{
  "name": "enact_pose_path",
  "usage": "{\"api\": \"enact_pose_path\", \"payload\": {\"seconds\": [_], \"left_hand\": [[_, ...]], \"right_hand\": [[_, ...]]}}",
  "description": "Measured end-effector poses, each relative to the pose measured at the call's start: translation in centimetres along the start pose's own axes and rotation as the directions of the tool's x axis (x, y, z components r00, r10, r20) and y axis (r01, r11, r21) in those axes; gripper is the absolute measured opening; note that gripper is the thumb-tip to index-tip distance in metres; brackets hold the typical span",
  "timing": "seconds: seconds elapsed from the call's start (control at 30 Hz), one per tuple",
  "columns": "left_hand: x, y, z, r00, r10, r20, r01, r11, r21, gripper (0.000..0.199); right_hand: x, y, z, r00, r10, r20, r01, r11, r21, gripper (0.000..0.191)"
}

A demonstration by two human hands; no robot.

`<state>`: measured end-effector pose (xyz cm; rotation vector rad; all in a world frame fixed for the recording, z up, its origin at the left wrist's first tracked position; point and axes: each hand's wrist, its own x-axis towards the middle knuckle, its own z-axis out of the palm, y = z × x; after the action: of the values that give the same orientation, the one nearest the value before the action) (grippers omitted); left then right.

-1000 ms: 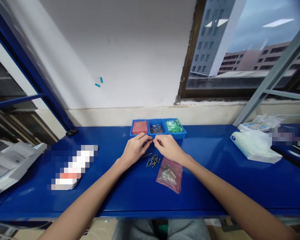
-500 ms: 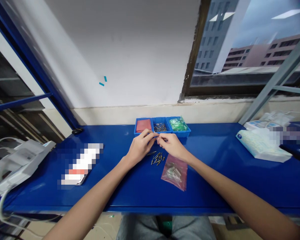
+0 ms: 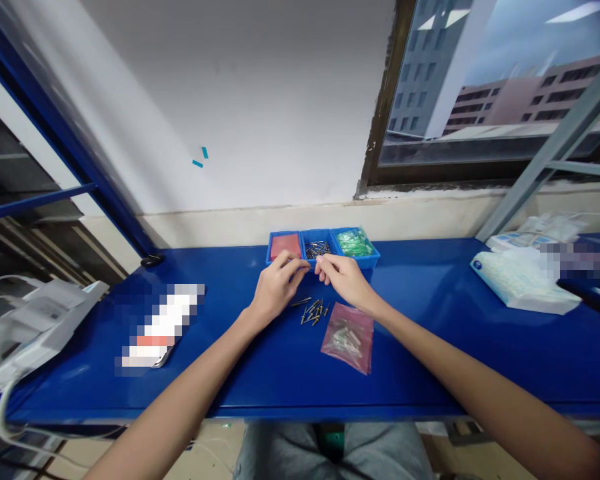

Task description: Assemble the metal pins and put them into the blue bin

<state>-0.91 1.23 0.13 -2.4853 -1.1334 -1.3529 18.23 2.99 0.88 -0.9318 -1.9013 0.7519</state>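
Observation:
My left hand (image 3: pixel 279 281) is pinched over the table, its fingertips meeting in front of the blue bins. Close beside it, my right hand (image 3: pixel 344 279) is curled with thumb and forefinger together. Whatever the fingertips hold is too small to name. Just below lie several loose metal screw-like pins (image 3: pixel 314 311), thin and brass-coloured. A pink clear bag (image 3: pixel 349 317) with small clear and whitish pieces inside lies below my right hand. Behind the hands stand a blue bin of pink sheets (image 3: pixel 285 246), one of metal pins (image 3: pixel 318 249) and one of green plastic packets (image 3: pixel 355 243).
A blurred-out flat object (image 3: pixel 165 327) lies on the blue table (image 3: pixel 260 380) to the left, near white power strips with cables (image 3: pixel 50 327). On the right sits a tissue pack (image 3: pixel 525 283). Wall and window stand behind.
My hands have drawn slightly apart, opening a small gap between their fingertips. The view has shifted a little; pins and bag lie as before.

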Motion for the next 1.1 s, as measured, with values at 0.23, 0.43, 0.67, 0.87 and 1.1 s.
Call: {"api": "enact_pose_path", "payload": {"seconds": [0.23, 0.43, 0.67, 0.87, 1.1], "left_hand": [[0.0, 0.8, 0.5, 0.994, -0.104, 0.046, 0.111, 0.971, -0.212, 0.011], [-0.3, 1.2, 1.1, 0.973, -0.221, 0.072, 0.232, 0.905, -0.357, 0.028], [-0.2, 0.4, 0.8, 0.995, -0.073, 0.075, 0.080, 0.992, -0.102, 0.015], [-0.6, 0.0, 1.0, 0.988, -0.072, 0.137, 0.075, 0.997, -0.019, 0.015], [-0.3, 0.0, 0.8, 0.993, -0.093, 0.077, 0.100, 0.991, -0.088, 0.012]], "right_hand": [[0.0, 0.4, 0.0, 0.991, -0.052, 0.122, 0.050, 0.999, 0.017, 0.005], [0.0, 0.0, -0.2, 0.990, -0.034, 0.140, 0.030, 0.999, 0.030, 0.011], [0.0, 0.3, -0.1, 0.996, -0.009, 0.091, 0.013, 0.999, -0.050, 0.013], [-0.1, 0.2, -0.5, 0.991, -0.045, 0.124, 0.053, 0.997, -0.056, 0.016], [0.1, 0.1, -1.1, 0.996, -0.030, 0.080, 0.033, 0.999, -0.037, 0.015]]}}
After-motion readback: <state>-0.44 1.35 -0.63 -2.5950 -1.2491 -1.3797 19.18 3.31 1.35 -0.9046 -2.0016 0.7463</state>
